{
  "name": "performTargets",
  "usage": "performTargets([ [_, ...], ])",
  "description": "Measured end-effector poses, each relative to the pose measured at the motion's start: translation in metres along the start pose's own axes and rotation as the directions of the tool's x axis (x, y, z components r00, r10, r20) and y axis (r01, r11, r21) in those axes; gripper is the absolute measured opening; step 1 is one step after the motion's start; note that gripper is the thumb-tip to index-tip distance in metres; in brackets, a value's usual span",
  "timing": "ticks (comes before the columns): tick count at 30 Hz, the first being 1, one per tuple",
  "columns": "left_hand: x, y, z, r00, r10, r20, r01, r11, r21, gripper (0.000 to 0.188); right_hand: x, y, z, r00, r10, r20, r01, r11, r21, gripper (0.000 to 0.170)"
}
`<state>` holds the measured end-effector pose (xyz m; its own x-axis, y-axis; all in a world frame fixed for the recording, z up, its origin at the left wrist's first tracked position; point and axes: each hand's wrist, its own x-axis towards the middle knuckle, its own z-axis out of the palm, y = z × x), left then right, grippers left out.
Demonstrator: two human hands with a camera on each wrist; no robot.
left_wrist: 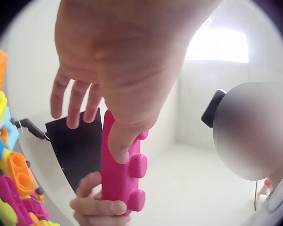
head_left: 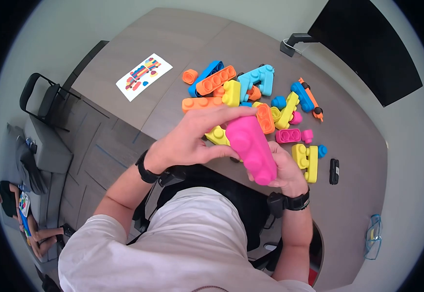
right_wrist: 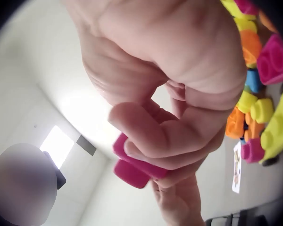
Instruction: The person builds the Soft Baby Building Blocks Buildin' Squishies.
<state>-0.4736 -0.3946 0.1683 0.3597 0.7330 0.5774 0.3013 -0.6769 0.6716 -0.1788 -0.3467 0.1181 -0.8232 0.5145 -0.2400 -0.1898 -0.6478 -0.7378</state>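
A long magenta toy block (head_left: 252, 148) with rounded studs is held up in both hands over the table's near edge. My left hand (head_left: 185, 134) pinches its upper left end, with the index finger along the top and the thumb at the near side. In the left wrist view the thumb (left_wrist: 119, 143) presses the block's side while the other fingers stretch out beyond. The right hand (head_left: 285, 168) grips the lower right end, its fingers curled round the block in the right wrist view. Behind the hands lies a heap of blocks, including a yellow block (head_left: 231, 93) and an orange block (head_left: 265, 119).
On the table (head_left: 187, 36) lies a printed sheet (head_left: 144, 76) with a colourful block picture. A monitor (head_left: 368, 48) stands at the back right. A black case (head_left: 334, 171) and safety glasses (head_left: 373, 237) lie at the right. Another person sits on a sofa at the left.
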Motion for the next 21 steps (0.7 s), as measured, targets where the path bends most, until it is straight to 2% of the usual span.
performTargets([
  [1,-0.001,0.000,-0.001,1.000,0.001,0.001,-0.001,1.000,0.001,0.083,-0.001,-0.001,0.001,0.997,0.023,0.076,-0.026,0.999,0.037,0.034],
  [2,-0.002,0.000,0.000,0.999,-0.029,-0.024,0.029,0.999,0.013,0.082,-0.001,-0.001,0.002,0.997,0.022,0.074,-0.024,0.999,0.037,0.034],
  [4,-0.003,-0.005,0.001,0.997,-0.056,-0.049,0.057,0.998,0.014,0.082,-0.001,0.001,0.005,0.998,-0.054,-0.038,0.049,0.990,-0.132,0.038],
  [6,-0.004,-0.015,-0.002,0.993,-0.101,-0.062,0.108,0.988,0.109,0.080,-0.004,-0.008,0.014,0.997,-0.054,-0.056,0.048,0.993,-0.112,0.044],
  [8,-0.003,-0.016,-0.003,0.989,-0.128,-0.076,0.136,0.984,0.112,0.078,-0.004,-0.010,0.018,0.996,-0.055,-0.071,0.049,0.995,-0.084,0.049],
  [10,-0.002,-0.017,-0.001,0.984,-0.152,-0.090,0.162,0.980,0.114,0.075,-0.004,-0.009,0.020,0.972,-0.102,-0.213,0.105,0.994,0.004,0.056],
  [14,0.000,-0.033,0.010,0.958,-0.238,-0.158,0.249,0.967,0.049,0.069,0.001,-0.005,0.010,0.929,-0.204,-0.310,0.184,0.979,-0.092,0.064],
  [16,0.002,-0.036,0.013,0.947,-0.274,-0.169,0.281,0.959,0.020,0.067,0.004,-0.005,0.012,0.877,-0.295,-0.379,0.201,0.942,-0.268,0.065],
  [17,0.003,-0.037,0.015,0.937,-0.301,-0.176,0.314,0.948,0.050,0.065,0.004,-0.006,0.013,0.877,-0.294,-0.380,0.200,0.942,-0.268,0.065],
  [19,0.000,-0.041,0.019,0.924,-0.340,-0.176,0.356,0.932,0.073,0.064,0.001,-0.006,0.019,0.818,-0.431,-0.382,0.236,0.856,-0.461,0.051],
  [20,-0.001,-0.045,0.020,0.922,-0.344,-0.178,0.366,0.924,0.110,0.061,0.000,-0.003,0.027,0.818,-0.426,-0.388,0.229,0.858,-0.459,0.051],
  [21,0.000,-0.049,0.019,0.922,-0.339,-0.187,0.368,0.917,0.152,0.059,0.003,-0.002,0.038,0.716,-0.606,-0.345,0.275,0.700,-0.659,0.042],
])
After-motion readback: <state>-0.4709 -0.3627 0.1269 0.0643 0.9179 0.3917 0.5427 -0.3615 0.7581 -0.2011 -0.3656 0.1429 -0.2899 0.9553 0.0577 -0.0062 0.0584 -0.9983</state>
